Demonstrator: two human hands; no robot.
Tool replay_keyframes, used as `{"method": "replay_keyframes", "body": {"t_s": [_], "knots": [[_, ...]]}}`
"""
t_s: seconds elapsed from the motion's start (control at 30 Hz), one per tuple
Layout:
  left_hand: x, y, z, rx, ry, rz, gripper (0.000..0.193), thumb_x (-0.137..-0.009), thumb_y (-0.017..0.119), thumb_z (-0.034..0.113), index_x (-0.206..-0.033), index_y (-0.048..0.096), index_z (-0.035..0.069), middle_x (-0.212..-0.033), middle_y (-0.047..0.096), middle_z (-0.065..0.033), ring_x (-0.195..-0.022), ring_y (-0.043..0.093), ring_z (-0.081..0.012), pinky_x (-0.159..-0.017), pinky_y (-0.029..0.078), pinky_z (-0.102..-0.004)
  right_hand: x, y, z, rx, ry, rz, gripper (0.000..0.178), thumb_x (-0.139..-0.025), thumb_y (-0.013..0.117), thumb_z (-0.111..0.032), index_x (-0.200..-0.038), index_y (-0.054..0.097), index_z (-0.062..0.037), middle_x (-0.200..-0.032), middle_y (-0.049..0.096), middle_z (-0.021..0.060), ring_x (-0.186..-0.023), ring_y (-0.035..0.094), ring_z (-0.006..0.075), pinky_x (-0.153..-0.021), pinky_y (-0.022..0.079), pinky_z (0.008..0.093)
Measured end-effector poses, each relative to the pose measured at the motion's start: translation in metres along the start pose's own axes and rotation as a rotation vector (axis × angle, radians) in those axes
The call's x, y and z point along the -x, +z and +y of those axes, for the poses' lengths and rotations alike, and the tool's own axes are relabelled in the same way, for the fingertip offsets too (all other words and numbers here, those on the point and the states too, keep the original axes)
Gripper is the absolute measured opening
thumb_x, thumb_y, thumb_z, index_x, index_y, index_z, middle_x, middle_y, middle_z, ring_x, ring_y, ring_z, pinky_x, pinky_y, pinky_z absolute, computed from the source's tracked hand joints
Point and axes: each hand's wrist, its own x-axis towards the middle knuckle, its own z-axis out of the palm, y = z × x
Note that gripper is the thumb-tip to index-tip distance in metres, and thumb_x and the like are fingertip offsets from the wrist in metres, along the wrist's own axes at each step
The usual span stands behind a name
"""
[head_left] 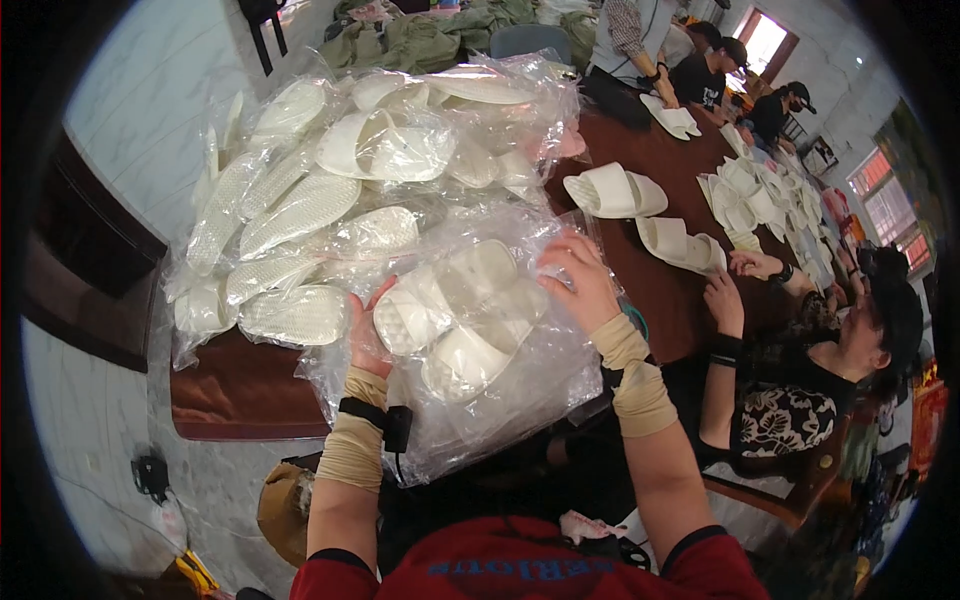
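Note:
A pair of white slippers [475, 365] lies side by side before me, with clear plastic film over them. My left hand [370, 335] rests against their left edge, its thumb and fingers apart; part of it is hidden by the film. To the right of the pair, my right hand [583, 283] is raised over the clear plastic [545, 385], fingers bent and spread, with nothing visible gripped in them. Beneath the slippers are loose, crinkled layers of clear plastic. Both wrists have tan wraps and black bands.
Several bagged white slippers [300, 215] are heaped at the left and back of the brown table [250, 400]. Loose slippers [615, 190] lie on the right side, with a larger pile [760, 200] beyond. A co-worker [800, 390] reaches in from the right; other people work farther back.

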Motion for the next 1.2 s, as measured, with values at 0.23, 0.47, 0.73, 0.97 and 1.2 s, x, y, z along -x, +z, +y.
{"method": "replay_keyframes", "body": {"t_s": [0.23, 0.47, 0.73, 0.97, 1.2], "knots": [[-0.002, -0.011, -0.003, -0.105, 0.074, -0.092, 0.084, -0.097, 0.019, 0.066, -0.143, 0.037, -0.002, -0.140, 0.048, -0.0205, -0.128, 0.048, -0.0333, -0.109, 0.038, -0.0441, 0.031, -0.076, 0.010, 0.045, 0.156, -0.456, 0.013, -0.083, 0.063, -0.008, -0.096, 0.065, -0.0041, -0.091, 0.066, 0.0079, -0.096, 0.061, 0.0252, -0.085, 0.048, 0.0355], [0.007, -0.004, 0.001, -0.176, 0.118, 0.005, 0.088, -0.096, 0.015, 0.068, -0.143, 0.037, -0.004, -0.140, 0.048, -0.0208, -0.128, 0.048, -0.0320, -0.109, 0.036, -0.0419, -0.018, -0.043, -0.004, -0.345, 0.457, -0.234, 0.020, -0.087, 0.062, -0.013, -0.103, 0.066, -0.0020, -0.089, 0.069, 0.0134, -0.078, 0.067, 0.0264, -0.073, 0.052, 0.0324], [0.004, 0.003, -0.010, -0.419, 0.154, -0.002, 0.064, -0.103, 0.031, 0.049, -0.142, 0.041, -0.001, -0.140, 0.049, -0.0164, -0.127, 0.050, -0.0262, -0.108, 0.038, -0.0381, 0.018, 0.048, 0.064, -0.303, 0.832, -0.537, 0.039, -0.079, 0.074, -0.034, -0.100, 0.064, -0.0022, -0.090, 0.070, 0.0149, -0.084, 0.068, 0.0306, -0.076, 0.052, 0.0380], [0.000, 0.003, -0.014, -0.356, 0.155, 0.046, 0.048, -0.106, 0.032, 0.033, -0.136, 0.048, 0.000, -0.136, 0.052, -0.0140, -0.123, 0.053, -0.0234, -0.106, 0.041, -0.0358, 0.036, 0.058, 0.079, -0.412, 0.561, -0.586, 0.044, -0.079, 0.076, -0.036, -0.106, 0.062, -0.0042, -0.090, 0.068, 0.0111, -0.078, 0.064, 0.0229, -0.073, 0.049, 0.0348], [0.004, -0.012, -0.012, -0.413, 0.185, 0.093, 0.046, -0.106, 0.031, 0.031, -0.131, 0.052, -0.001, -0.129, 0.057, -0.0144, -0.116, 0.057, -0.0228, -0.100, 0.045, -0.0353, 0.015, 0.047, 0.050, -0.138, 0.459, -0.849, 0.044, -0.084, 0.073, -0.036, -0.111, 0.065, -0.0020, -0.089, 0.067, 0.0074, -0.084, 0.061, 0.0141, -0.075, 0.048, 0.0290]]}}
